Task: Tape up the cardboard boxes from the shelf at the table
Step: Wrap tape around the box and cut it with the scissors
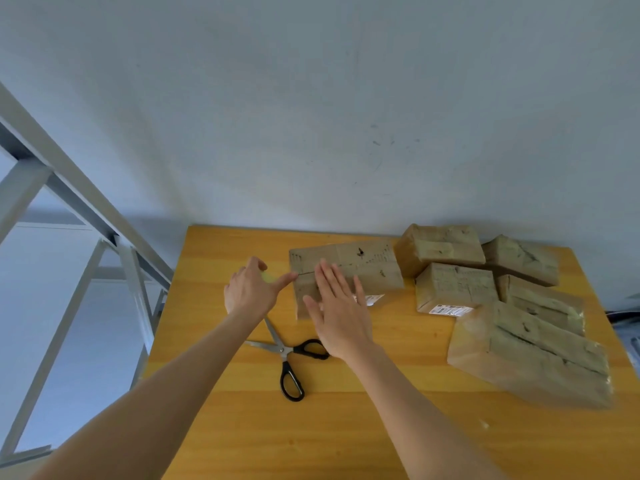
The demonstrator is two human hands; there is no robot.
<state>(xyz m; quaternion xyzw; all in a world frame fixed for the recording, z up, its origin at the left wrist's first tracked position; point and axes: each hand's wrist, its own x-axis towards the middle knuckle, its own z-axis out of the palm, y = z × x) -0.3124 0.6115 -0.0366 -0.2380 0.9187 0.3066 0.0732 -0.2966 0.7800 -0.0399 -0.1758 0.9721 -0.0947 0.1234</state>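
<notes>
Box under your hands: the cardboard box [349, 268] is flat, brown and scuffed, with a seam along its top and a white label at its near right corner; it lies on the yellow table [381, 420], beneath your right fingertips.
Right hand: your right hand [341, 313] is flat, fingers spread, gripping nothing.
Left hand: your left hand [251, 289] is loosely open and empty, forefinger touching the box's left edge.
Scissors: the scissors [289, 358] lie open, just behind both wrists.
Other boxes: five taped boxes [457, 285] are clustered right of your right fingers.
</notes>
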